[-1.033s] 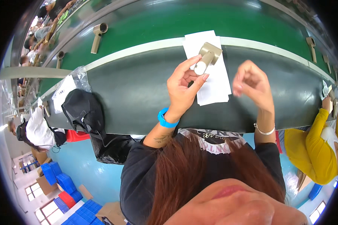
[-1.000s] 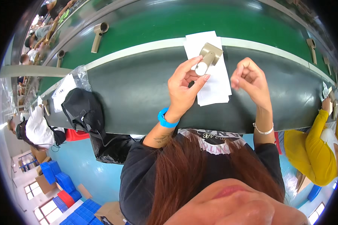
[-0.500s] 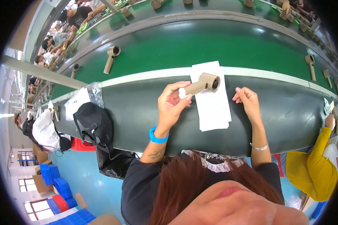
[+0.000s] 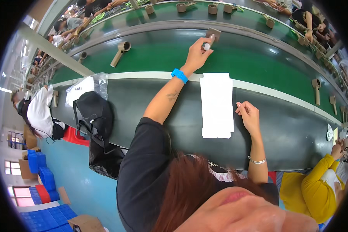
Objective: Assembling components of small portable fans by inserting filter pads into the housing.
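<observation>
My left hand (image 4: pixel 199 54) reaches out over the green conveyor belt (image 4: pixel 158 54), fingers wrapped round a tan dryer-shaped device (image 4: pixel 214 34). The device has a wide head and a handle with a white round end, and its head points away from me. Whether it touches the belt I cannot tell. Closer in, a small pile of white paper sheets (image 4: pixel 217 106) lies on the dark work surface (image 4: pixel 174 123). Just right of the paper, my right hand (image 4: pixel 249 116) rests with its fingers curled in and nothing visible in them.
On the belt lie similar tan devices, one to the left (image 4: pixel 120 54) and others at right (image 4: pixel 316 91). A black backpack (image 4: pixel 94 114) and a plastic bag with paper (image 4: pixel 81 91) sit at left. A co-worker in yellow sleeves (image 4: pixel 317 179) is at right; more people work across the belt.
My left hand has carried the tan device from above the paper out over the green belt, turning its head away from me. My right hand stays curled beside the paper.
</observation>
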`<control>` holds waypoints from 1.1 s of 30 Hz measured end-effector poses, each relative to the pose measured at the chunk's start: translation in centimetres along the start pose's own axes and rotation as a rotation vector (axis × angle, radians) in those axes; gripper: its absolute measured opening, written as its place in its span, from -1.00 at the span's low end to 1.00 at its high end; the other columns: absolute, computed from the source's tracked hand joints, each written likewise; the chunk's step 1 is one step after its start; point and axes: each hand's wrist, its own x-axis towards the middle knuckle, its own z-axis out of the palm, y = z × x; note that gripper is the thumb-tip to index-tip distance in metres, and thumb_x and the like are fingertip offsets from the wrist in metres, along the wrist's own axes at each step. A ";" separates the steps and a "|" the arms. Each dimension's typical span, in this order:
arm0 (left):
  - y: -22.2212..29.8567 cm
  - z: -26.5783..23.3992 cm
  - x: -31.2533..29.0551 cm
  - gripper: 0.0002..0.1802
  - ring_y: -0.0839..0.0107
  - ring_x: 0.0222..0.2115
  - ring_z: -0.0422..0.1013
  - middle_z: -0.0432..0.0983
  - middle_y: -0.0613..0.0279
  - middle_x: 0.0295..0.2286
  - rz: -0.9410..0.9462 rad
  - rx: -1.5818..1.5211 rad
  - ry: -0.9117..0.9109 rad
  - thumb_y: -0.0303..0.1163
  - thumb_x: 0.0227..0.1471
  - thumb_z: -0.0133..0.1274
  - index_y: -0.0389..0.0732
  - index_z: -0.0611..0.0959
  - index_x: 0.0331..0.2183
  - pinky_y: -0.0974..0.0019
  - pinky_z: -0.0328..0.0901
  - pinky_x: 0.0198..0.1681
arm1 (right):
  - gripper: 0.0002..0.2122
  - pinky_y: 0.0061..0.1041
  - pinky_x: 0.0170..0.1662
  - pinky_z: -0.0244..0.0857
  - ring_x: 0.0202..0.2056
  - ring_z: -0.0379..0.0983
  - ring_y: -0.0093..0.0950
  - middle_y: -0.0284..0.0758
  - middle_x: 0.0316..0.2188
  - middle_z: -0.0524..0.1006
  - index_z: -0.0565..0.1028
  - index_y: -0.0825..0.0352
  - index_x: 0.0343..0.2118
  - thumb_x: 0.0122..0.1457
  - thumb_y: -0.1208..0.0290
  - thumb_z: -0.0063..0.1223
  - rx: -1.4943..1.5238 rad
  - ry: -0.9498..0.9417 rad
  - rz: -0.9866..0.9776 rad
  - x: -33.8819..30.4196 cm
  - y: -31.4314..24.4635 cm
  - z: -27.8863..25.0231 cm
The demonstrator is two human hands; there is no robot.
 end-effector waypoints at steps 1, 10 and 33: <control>-1.5 0.5 0.0 -0.58 0.39 -0.32 0.46 0.39 0.16 -0.06 0.062 0.079 -0.014 -0.64 -0.09 0.12 -0.24 0.47 -0.11 0.44 0.39 -0.33 | -0.73 -0.70 -0.48 0.17 -0.57 0.29 -0.72 -0.42 -0.65 0.47 0.43 0.40 -0.59 0.20 0.35 0.02 0.008 0.010 -0.011 0.0 0.1 -0.1; -4.5 0.1 -3.5 -0.47 -0.11 0.08 0.12 0.16 0.03 0.13 -0.005 0.584 -0.052 -0.38 -0.08 0.10 -0.07 0.44 0.01 -0.05 0.06 0.09 | -0.74 -0.68 -0.59 0.08 -0.66 0.23 -0.76 -0.43 -0.74 0.42 0.43 0.41 -0.58 0.17 0.36 0.06 -0.144 0.068 -0.059 0.1 -0.6 -0.1; 1.3 4.6 -7.0 -0.29 0.13 0.18 0.05 0.22 0.17 0.12 0.459 0.499 -0.661 0.21 -0.18 0.12 0.08 0.49 0.00 0.03 -0.16 0.26 | -0.84 -0.46 -0.33 0.33 -0.38 0.44 -0.34 -0.28 -0.36 0.45 0.50 0.34 -0.32 -0.01 0.62 0.12 -0.233 -0.177 -0.318 -3.2 -2.3 2.8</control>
